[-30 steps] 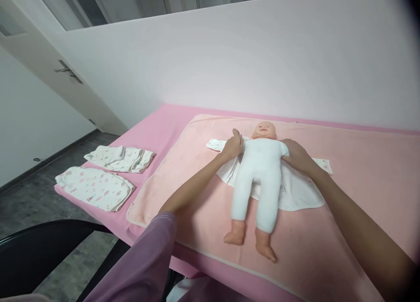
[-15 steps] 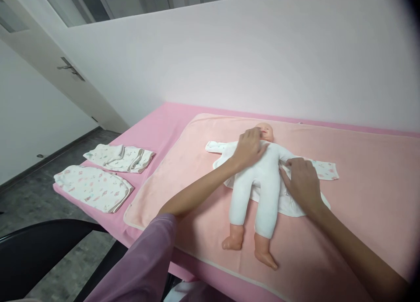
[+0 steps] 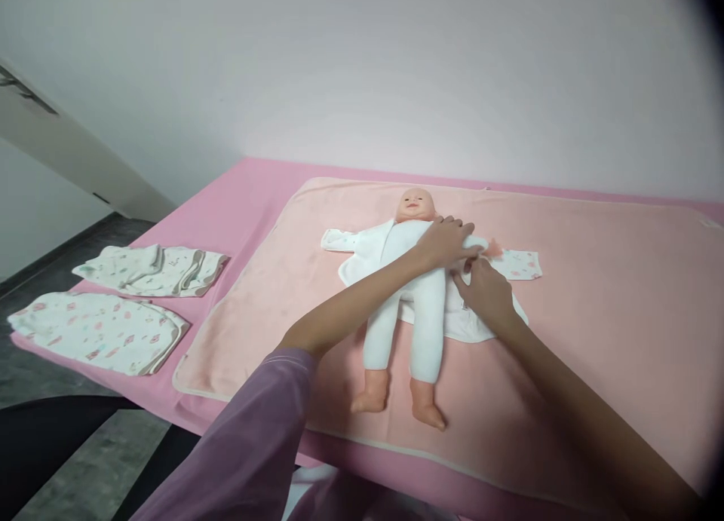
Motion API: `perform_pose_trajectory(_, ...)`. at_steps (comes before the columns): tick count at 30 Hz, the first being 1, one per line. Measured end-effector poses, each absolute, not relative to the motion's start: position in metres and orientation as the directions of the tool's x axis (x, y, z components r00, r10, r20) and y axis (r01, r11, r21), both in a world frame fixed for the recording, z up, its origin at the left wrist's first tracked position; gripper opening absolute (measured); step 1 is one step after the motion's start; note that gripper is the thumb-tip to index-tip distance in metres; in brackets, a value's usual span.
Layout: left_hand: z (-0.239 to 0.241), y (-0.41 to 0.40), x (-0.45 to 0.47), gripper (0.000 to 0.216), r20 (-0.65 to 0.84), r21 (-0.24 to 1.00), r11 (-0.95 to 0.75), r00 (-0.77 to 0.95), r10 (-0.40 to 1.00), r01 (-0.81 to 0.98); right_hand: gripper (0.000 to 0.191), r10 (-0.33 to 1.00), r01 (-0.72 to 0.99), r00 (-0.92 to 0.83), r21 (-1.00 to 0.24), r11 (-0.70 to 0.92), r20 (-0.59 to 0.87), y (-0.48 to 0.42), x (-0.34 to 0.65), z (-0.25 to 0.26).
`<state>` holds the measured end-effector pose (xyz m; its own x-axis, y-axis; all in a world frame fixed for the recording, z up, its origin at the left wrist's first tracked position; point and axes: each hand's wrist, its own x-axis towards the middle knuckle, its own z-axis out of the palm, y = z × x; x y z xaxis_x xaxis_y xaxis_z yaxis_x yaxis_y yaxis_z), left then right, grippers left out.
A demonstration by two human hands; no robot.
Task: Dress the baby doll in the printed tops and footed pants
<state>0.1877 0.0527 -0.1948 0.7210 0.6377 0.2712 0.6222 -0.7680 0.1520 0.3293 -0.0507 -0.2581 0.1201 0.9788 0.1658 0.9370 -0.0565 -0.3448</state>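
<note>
A baby doll (image 3: pixel 428 332) in a white bodysuit lies on its back, head away from me. Under it a white baby shirt (image 3: pixel 362 265) is spread open, with a printed cuff (image 3: pixel 521 265) showing at the right. Across the doll's chest reaches my left hand (image 3: pixel 446 242), its fingers and thumb closed around the doll's arm on the right side. The doll's small hand (image 3: pixel 495 248) is blurred. My right hand (image 3: pixel 489 291) is just below, fingers bent in over the shirt by that arm; what they pinch is hidden.
A peach blanket (image 3: pixel 593 317) covers much of the pink table (image 3: pixel 237 193). At the left lie two folded printed garments, one farther back (image 3: pixel 141 268) and one nearer (image 3: pixel 96 332). A white wall (image 3: pixel 396 76) stands behind the table; a black chair (image 3: pixel 56 430) is at lower left.
My left hand has gone from the doll's chest to its arm on the right. The right hand has drawn in close to it. That doll arm is now bent, and the camera has turned right.
</note>
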Motion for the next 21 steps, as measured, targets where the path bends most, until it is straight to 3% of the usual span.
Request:
perform_pose_trajectory(4, -0.190, 0.050, 0.175, 0.043, 0.355, 0.233, -0.729, 0.642, 0.679, 0.643, 0.038, 0.967, 0.974, 0.145, -0.205, -0.101, 0.211, -0.033, 0.337, -0.258)
perform_pose_trajectory(7, -0.185, 0.047, 0.172, 0.039, 0.361, 0.245, -0.712, 0.620, 0.697, 0.658, 0.026, 0.992, 0.986, -0.001, -0.167, 0.023, 0.130, -0.017, 0.353, -0.251)
perform_pose_trajectory(10, -0.181, 0.046, 0.170, 0.035, 0.336, 0.238, -0.694, 0.612, 0.716, 0.680, 0.023, 0.996, 0.973, -0.078, -0.213, 0.084, 0.037, -0.007, 0.377, -0.237)
perform_pose_trajectory(15, -0.179, 0.045, 0.168, 0.035, 0.332, 0.277, -0.713, 0.632, 0.700, 0.644, 0.027, 0.983, 0.927, 0.154, -0.359, -0.111, 0.095, -0.004, 0.405, -0.217)
perform_pose_trajectory(21, -0.178, 0.047, 0.157, 0.037, 0.323, 0.304, -0.779, 0.710, 0.626, 0.548, 0.024, 0.938, 0.837, 0.307, -0.514, -0.185, 0.163, 0.008, 0.396, -0.212)
